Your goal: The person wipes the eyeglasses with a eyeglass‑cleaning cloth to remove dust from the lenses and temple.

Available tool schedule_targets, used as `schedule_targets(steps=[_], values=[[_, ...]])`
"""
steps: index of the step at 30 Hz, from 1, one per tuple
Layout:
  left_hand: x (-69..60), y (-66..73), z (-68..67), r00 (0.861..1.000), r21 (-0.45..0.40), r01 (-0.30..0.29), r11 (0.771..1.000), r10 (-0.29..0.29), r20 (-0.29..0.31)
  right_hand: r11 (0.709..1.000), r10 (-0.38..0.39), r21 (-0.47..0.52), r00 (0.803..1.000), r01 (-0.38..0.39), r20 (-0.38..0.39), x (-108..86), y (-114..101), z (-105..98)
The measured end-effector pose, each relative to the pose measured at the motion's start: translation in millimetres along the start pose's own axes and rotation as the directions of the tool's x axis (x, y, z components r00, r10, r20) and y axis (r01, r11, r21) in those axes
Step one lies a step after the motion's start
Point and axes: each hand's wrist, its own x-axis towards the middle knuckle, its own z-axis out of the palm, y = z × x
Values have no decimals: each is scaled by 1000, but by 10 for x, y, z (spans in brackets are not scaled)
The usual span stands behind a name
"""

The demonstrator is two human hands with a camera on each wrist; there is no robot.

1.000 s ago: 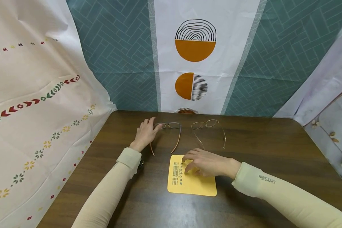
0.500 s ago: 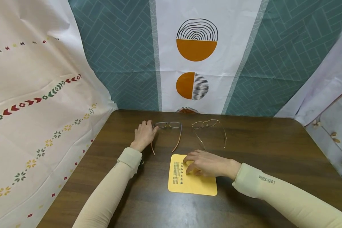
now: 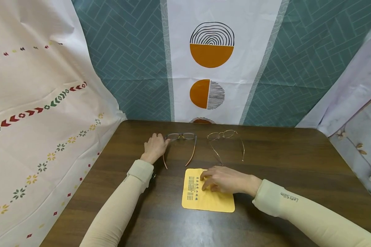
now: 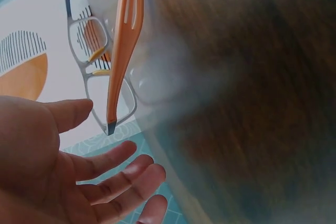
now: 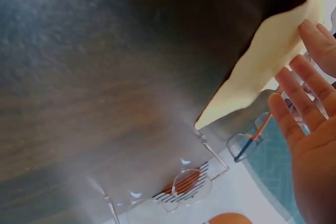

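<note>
Two pairs of eyeglasses lie on the brown table, temples towards me. My left hand (image 3: pixel 155 148) is beside the left end of the grey-framed eyeglasses (image 3: pixel 181 136), which have orange temples. In the left wrist view the fingers of this hand (image 4: pixel 52 166) are spread, with no grip on the eyeglasses (image 4: pixel 125 40). Over the yellow printed cloth (image 3: pixel 191 202) rests my right hand (image 3: pixel 227 180), fingers loosely bent. The right wrist view shows this hand (image 5: pixel 320 166) by the cloth (image 5: pixel 252 72), pinching nothing; whether fingertips touch it I cannot tell. Gold wire-framed eyeglasses (image 3: pixel 221 134) lie beyond it.
The wooden table (image 3: pixel 284 161) ends at a patterned teal and white curtain (image 3: pixel 136 68). A cream cloth with printed flowers (image 3: pixel 49 120) hangs on the left, and a pale floral cloth (image 3: pixel 358 137) on the right.
My left hand has drawn back slightly towards me along the grey eyeglasses' left end. My right hand has shifted a little nearer over the cloth. Eyeglasses and cloth stay in place.
</note>
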Motion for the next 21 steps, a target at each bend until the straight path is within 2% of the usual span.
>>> schedule_targets(steps=[5, 13, 21], values=[[28, -16, 1, 1000, -4, 2, 1000, -2, 31, 1000, -26, 0, 999, 26, -38, -12, 14, 40], [92, -47, 18, 996, -55, 29, 998, -25, 81, 999, -45, 1, 996, 45, -83, -3, 18, 69], [134, -48, 30, 995, -74, 42, 996, -35, 94, 999, 21, 46, 999, -19, -50, 15, -2, 62]])
